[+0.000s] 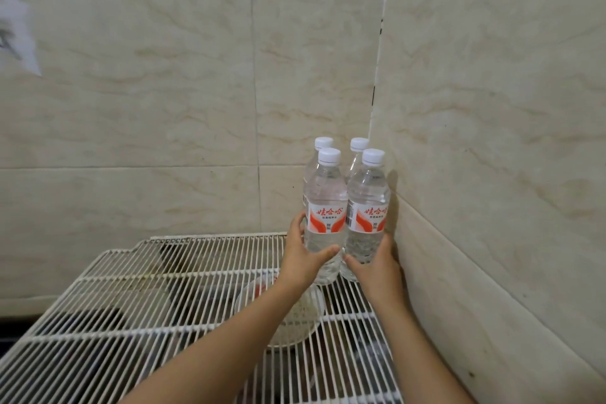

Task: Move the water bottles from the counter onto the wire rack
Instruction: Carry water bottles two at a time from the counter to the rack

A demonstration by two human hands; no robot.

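Several clear water bottles with white caps and red-and-white labels stand upright on the white wire rack [164, 275], grouped in its far right corner against the tiled walls. My left hand [303, 256] wraps the lower body of the front left bottle [325, 207]. My right hand [377, 267] wraps the lower body of the front right bottle [368, 207]. Two more bottles, the back left bottle [323, 144] and the back right bottle [358, 145], stand right behind them, mostly hidden apart from caps and shoulders.
Beige marble-look tiled walls [492, 141] close the back and right sides. Under the rack, a pale round bowl [295, 321] and dark shapes show through the wires. A blurred white object [18, 29] hangs at the upper left edge.
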